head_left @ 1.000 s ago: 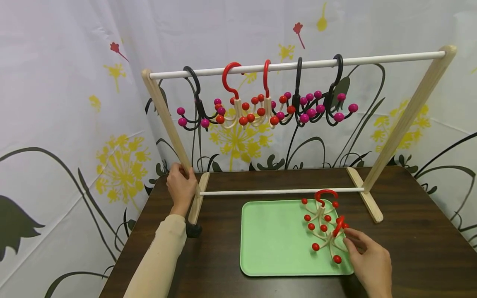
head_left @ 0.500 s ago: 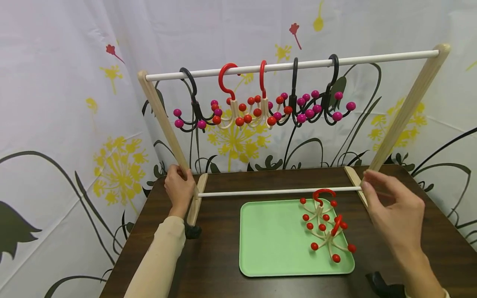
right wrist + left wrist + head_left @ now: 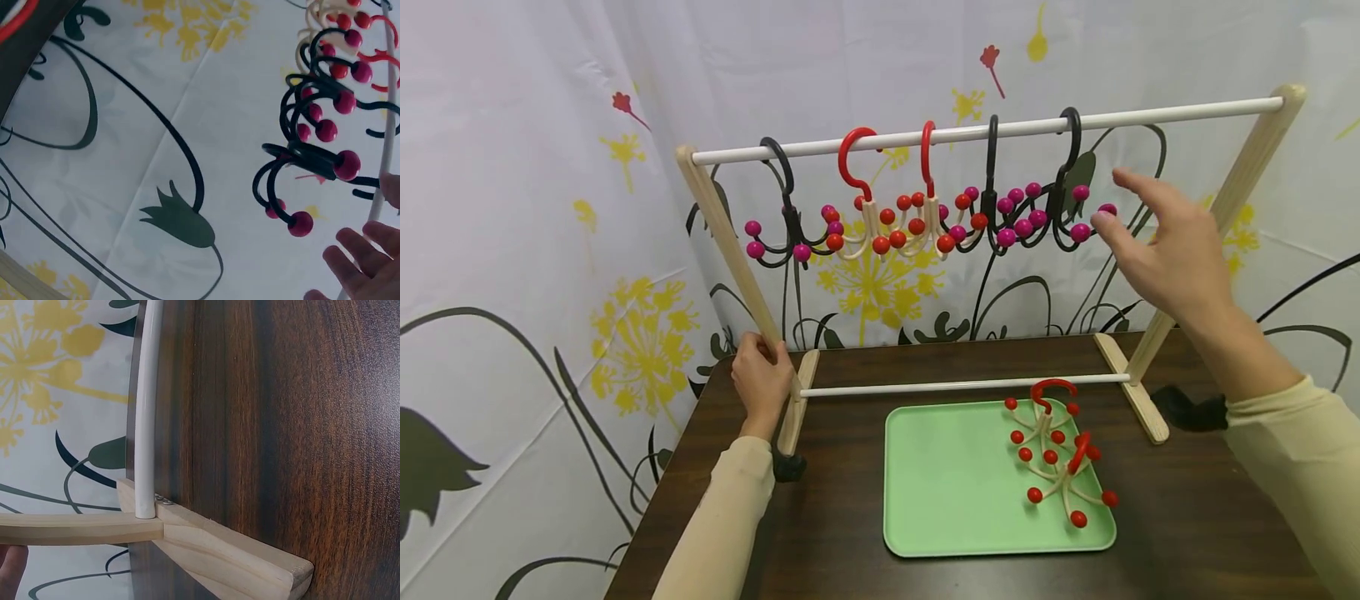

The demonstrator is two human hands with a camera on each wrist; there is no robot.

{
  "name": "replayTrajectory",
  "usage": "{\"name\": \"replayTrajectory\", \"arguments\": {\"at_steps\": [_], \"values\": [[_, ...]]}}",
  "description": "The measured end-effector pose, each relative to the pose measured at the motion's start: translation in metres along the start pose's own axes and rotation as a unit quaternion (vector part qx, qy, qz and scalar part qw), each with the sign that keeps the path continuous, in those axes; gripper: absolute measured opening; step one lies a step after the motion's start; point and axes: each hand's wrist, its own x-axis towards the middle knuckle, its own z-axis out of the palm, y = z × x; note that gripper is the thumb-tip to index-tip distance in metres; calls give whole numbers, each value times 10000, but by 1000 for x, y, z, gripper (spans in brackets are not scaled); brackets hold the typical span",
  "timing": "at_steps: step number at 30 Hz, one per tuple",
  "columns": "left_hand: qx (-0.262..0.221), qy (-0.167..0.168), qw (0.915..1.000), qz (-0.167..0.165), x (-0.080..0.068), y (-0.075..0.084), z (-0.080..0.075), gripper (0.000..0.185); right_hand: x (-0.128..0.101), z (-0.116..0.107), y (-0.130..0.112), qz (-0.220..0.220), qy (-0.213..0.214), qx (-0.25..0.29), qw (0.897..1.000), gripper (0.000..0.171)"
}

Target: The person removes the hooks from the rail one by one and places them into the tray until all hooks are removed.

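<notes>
My left hand grips the lower part of the wooden rack's left post; only a fingertip shows at the edge of the left wrist view. Up at the right side, my right hand is raised with thumb and fingers spread, holding nothing. Nearest to it is the rightmost black hanger with magenta balls, hooked over the white top rod. In the right wrist view, that black hanger appears apart from the fingers. Whether the thumb touches a ball is unclear from the head view.
Two more black hangers and two red-hooked hangers share the rod. A green tray on the dark table bears two red-hooked hangers, one at front and one behind. A patterned curtain hangs behind.
My right hand has left the front red-hooked hanger on the tray and risen past the right post to the rightmost black hanger. My left hand stays on the left post.
</notes>
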Motion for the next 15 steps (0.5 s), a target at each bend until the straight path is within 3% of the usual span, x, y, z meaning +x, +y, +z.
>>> {"name": "replayTrajectory", "arguments": {"at_steps": [4, 10, 15], "values": [[22, 32, 10000, 26, 2, -2, -1, 21, 27, 1, -1, 171, -722, 14, 9972, 53], [32, 55, 10000, 59, 2, -4, 1, 20, 50, 7, 4, 455, -1767, 227, 9830, 60], [36, 55, 10000, 32, 1, -4, 1, 19, 54, 14, 8, 652, -2075, 219, 9758, 57]]}}
